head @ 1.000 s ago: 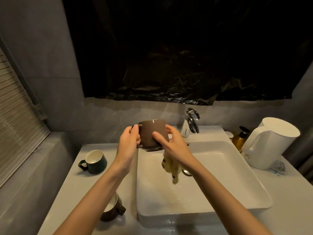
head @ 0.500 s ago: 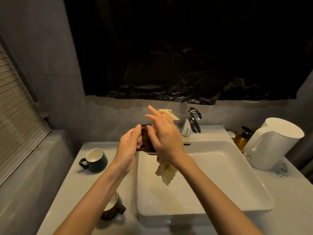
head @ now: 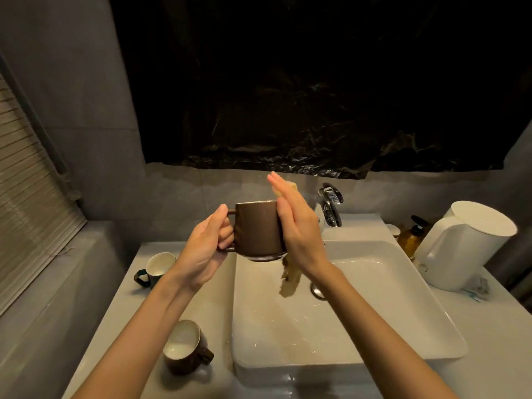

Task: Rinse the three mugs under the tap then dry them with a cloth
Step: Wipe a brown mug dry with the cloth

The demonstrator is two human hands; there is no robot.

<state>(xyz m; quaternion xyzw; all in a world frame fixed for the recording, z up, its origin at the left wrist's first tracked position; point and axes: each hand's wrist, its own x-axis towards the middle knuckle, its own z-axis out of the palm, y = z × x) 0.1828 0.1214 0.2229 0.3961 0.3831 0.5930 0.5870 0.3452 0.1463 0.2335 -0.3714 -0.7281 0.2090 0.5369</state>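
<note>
I hold a brown mug (head: 257, 230) upright above the left rim of the white sink (head: 403, 335). My left hand (head: 205, 249) grips its handle. My right hand (head: 296, 226) presses a yellow cloth (head: 289, 279) flat against the mug's right side with straight fingers; the cloth's end hangs down below the mug. A dark green mug (head: 155, 267) stands on the counter at the left. A second brown mug (head: 187, 347) with a pale inside stands nearer me, left of the sink. The chrome tap (head: 331, 205) stands behind the sink.
A white kettle (head: 463, 243) sits on the counter at the right, with an amber pump bottle (head: 411, 236) beside it. Black plastic sheeting covers the wall above. A slatted blind is at the far left.
The mug has turned upright with its side facing me. My right hand has slid from over the mug to its right side, fingers now straight against the cloth.
</note>
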